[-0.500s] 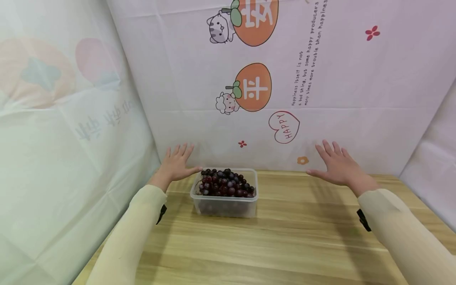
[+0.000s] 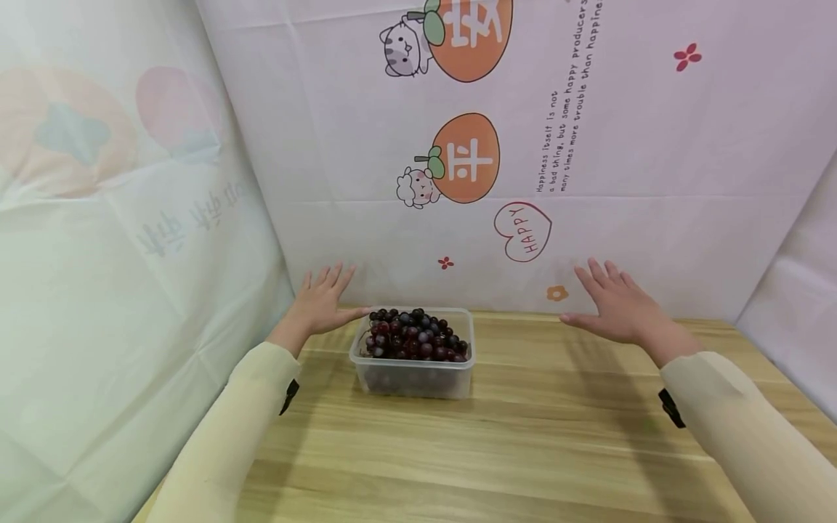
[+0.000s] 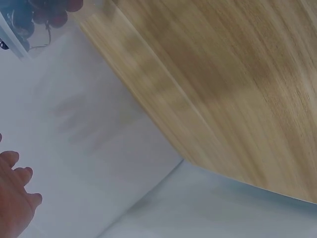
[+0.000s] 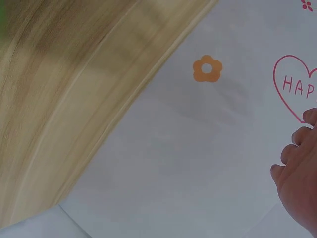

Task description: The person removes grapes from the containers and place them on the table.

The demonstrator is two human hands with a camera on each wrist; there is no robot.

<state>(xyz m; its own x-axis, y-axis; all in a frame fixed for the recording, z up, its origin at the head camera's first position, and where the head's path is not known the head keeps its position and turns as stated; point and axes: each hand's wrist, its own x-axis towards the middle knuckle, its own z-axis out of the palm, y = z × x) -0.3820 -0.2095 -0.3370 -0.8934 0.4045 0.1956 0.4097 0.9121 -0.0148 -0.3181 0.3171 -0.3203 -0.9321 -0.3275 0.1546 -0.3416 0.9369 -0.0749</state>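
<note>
A clear plastic container point(image 2: 418, 379) heaped with dark red and purple grapes point(image 2: 418, 338) stands on the wooden table, toward the back and left of centre. My left hand point(image 2: 320, 305) is held with fingers spread just left of the container, its thumb overlapping the rear left corner of the rim in the head view. Farther right, my right hand point(image 2: 617, 309) is held over the table's back edge, fingers spread, with nothing in it. The left wrist view catches a corner of the grapes point(image 3: 42, 15) and part of the left hand point(image 3: 15, 196).
The wood-grain table point(image 2: 418, 457) ends at a white cloth wall point(image 2: 366, 240) printed with fruit, animals and lettering. Another cloth wall point(image 2: 118, 305) rises along the left, and a third point(image 2: 794, 305) on the right. Both forearms wear pale sleeves with black straps.
The right hand has shifted very slightly left and the left forearm a little left. The container and grapes stay where they were on the table.
</note>
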